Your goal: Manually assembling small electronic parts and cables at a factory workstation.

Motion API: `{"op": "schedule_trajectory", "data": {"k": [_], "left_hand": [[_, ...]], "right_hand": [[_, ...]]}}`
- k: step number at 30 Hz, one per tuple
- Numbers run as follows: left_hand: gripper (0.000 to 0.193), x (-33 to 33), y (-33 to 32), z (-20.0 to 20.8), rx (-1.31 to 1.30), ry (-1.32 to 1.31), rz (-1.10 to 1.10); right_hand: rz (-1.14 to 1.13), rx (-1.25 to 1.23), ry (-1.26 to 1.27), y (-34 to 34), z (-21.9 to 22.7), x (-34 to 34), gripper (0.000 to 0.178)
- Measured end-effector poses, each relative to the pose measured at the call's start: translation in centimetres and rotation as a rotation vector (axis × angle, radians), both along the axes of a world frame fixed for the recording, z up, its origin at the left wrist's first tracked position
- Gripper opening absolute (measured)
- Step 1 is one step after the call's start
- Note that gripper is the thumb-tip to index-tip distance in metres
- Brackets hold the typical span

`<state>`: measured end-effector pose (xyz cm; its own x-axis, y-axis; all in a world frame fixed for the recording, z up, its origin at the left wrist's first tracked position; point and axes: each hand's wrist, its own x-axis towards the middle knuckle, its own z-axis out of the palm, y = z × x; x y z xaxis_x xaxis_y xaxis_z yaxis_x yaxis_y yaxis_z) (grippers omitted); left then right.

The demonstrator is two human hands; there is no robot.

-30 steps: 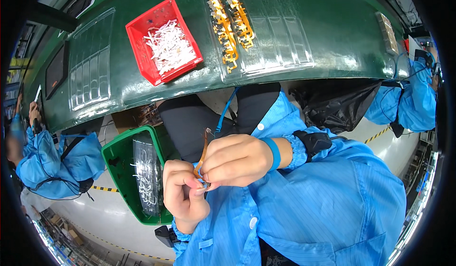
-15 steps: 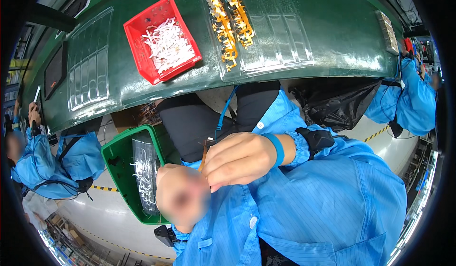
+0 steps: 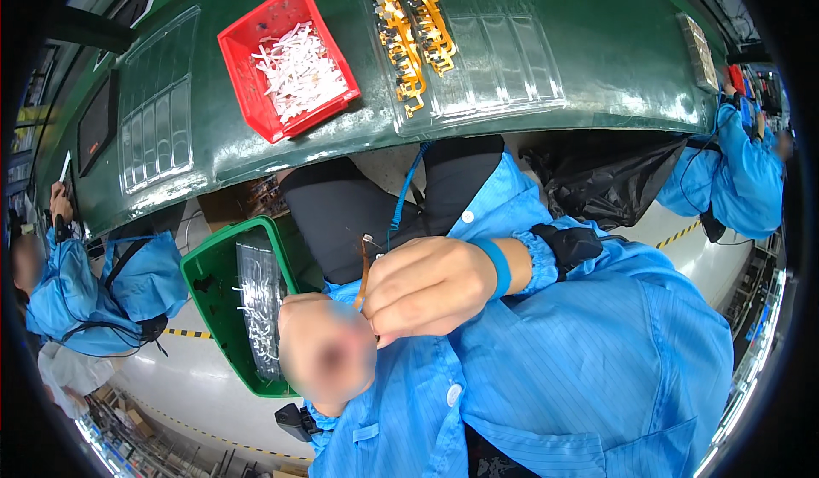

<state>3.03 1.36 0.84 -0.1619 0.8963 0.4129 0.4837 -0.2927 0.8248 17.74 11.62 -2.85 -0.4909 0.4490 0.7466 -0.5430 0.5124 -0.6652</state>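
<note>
At torso [image 3: 554, 359] | R hand [image 3: 431, 286] knuckles-up, curled, pinching orng strip [image 3: 364, 275] | L hand [image 3: 328, 352] blurred, can't tell grip

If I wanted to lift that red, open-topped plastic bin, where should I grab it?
Probably both long side rims of the red plastic bin, one hand each, coming from the near side: it sits upright with those rims exposed, and the loose white strips heap toward its near end.

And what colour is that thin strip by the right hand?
The thin strip is orange-brown; it shows best in the head view.
</note>
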Motion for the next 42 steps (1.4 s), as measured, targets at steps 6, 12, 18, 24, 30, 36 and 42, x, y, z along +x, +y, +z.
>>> {"op": "schedule_trajectory", "data": {"k": [6, 12, 18, 24, 30, 36, 42], "left_hand": [[0.021, 0.4, -0.1, -0.8, 0.019, -0.097, 0.047], [0.032, 0.2, 0.7, -0.8, 0.026, -0.364, 0.062], [0.019, -12.9, -9.2, -8.4, -0.27, -0.203, 0.876], [0.052, -16.4, -16.6, -13.7, -1.569, 0.645, 0.988], [0.022, -5.4, 0.5, 4.3, -0.651, -0.209, 0.401], [0.027, -4.4, 6.0, 2.2, -0.761, -0.679, -0.094], [0.017, -4.0, 6.9, 0.1, -0.605, -0.864, -0.143]], "right_hand": [[-0.024, -0.038, 0.023, -0.6, 0.0, -0.4, 0.016], [-0.059, -0.117, -0.025, 0.4, -0.2, -0.3, 0.015], [-0.078, -0.143, -0.044, 0.9, 0.3, -0.2, 0.014], [-0.062, -0.093, -0.106, 1.4, 0.0, -0.3, 0.015], [0.026, 0.049, -0.195, 3.2, 1.8, -0.7, 0.013], [0.101, 0.224, -0.352, 5.3, 3.0, -0.4, 0.014], [-0.057, 0.216, -0.468, 6.0, 2.9, -0.2, 0.013]]}}
